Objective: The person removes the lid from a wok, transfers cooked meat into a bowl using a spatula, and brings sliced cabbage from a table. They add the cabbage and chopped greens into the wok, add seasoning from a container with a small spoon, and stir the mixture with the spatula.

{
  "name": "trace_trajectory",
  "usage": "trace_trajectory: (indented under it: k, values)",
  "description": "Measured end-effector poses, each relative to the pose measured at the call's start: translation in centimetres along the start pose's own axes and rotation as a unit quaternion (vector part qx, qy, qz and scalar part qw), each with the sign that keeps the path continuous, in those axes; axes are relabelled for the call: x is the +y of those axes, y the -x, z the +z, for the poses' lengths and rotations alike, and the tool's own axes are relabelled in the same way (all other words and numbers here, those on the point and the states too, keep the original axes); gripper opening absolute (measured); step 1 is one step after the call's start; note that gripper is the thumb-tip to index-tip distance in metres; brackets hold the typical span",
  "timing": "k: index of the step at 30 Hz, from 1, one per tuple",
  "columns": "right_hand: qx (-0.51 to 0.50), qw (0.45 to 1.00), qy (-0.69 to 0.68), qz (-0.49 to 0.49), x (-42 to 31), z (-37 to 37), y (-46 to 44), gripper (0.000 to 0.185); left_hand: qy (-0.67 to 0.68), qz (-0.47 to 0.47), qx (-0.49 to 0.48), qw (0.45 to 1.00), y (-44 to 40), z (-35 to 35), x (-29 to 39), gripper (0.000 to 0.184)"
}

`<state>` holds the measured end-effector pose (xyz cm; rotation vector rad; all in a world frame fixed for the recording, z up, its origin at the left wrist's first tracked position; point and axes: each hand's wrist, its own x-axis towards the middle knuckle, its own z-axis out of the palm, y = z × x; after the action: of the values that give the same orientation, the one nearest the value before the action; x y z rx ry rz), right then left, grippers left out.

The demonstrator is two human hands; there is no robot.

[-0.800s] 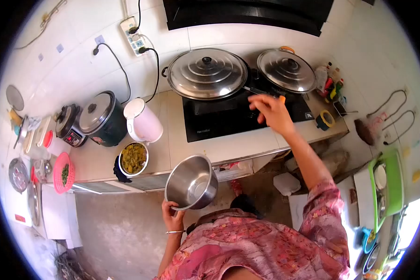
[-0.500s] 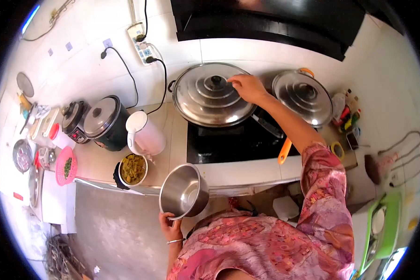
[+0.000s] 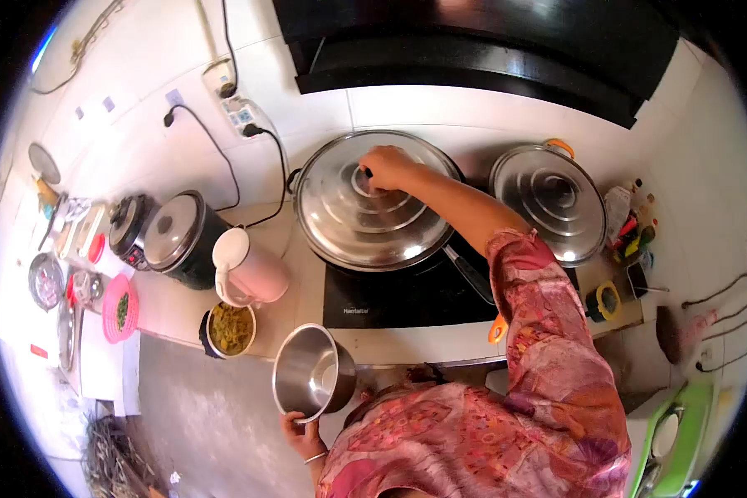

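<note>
My right hand is closed round the black knob of the large steel lid, which lies over a wide pan on the left side of the black cooktop. At the counter's front edge my left hand grips the rim of a steel pot, whose open mouth is tilted and shows a bare inside. A second lidded pan with orange handles stands to the right. The bowl of yellow-green food is left of the steel pot.
A pink-white kettle, a dark pot with a lid and a small cooker line the left counter beside a pink basket. Bottles and a yellow-rimmed cup stand at right. The range hood hangs above.
My right hand has moved left and up from above the cooktop onto the large lid's knob and closed on it. My left hand still holds the steel pot. The camera view has shifted.
</note>
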<state>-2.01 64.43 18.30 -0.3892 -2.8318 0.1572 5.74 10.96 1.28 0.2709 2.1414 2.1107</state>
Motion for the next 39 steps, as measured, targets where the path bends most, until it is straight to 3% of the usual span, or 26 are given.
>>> trace_trajectory:
  k: [1,7,11,17,19,22,23,26,31,33,36,39]
  values:
    - [0.0,1.0,0.002,0.01,0.1,-0.1,0.0,0.029,0.018,-0.032,-0.011,0.999,-0.5,-0.1,0.0,0.032]
    - [0.057,0.995,-0.076,0.042,0.5,-5.9,2.1,0.039,0.001,0.01,-0.023,1.0,-3.2,0.2,1.0,0.029]
    - [0.009,0.997,-0.002,0.081,3.2,-13.1,7.2,0.04,0.0,0.005,-0.027,1.0,-4.8,0.9,1.7,0.029]
    - [-0.052,0.958,0.049,0.279,8.9,-17.9,16.0,0.033,-0.011,0.01,-0.058,0.998,-6.9,1.4,0.6,0.029]
    - [-0.04,0.948,0.089,0.302,10.2,-18.0,18.7,0.034,0.01,-0.006,-0.072,0.997,-7.1,1.6,0.4,0.029]
    - [0.015,0.938,0.168,0.302,17.6,-14.9,23.1,0.036,0.007,-0.015,-0.095,0.995,-7.2,2.3,0.8,0.031]
    - [0.014,0.939,0.167,0.3,18.3,-14.6,23.9,0.036,-0.004,-0.021,-0.096,0.995,-7.3,2.2,0.4,0.033]
    - [0.041,0.895,0.161,0.415,20.1,-12.8,25.8,0.038,-0.017,-0.022,-0.093,0.995,-7.5,1.8,-1.3,0.036]
    - [0.032,0.887,0.151,0.435,23.3,-10.5,26.7,0.036,-0.041,0.011,-0.091,0.995,-7.2,1.9,-0.9,0.038]
    - [0.093,0.884,0.168,0.426,25.6,-9.0,27.2,0.034,-0.049,0.01,-0.089,0.995,-6.9,2.0,-0.5,0.037]
    - [0.103,0.888,0.143,0.426,21.7,-11.0,26.4,0.033,-0.019,-0.008,-0.084,0.996,-6.7,2.0,-0.4,0.037]
    - [0.091,0.894,0.099,0.428,24.6,-9.5,27.0,0.033,-0.045,-0.022,-0.09,0.995,-6.5,2.1,0.0,0.036]
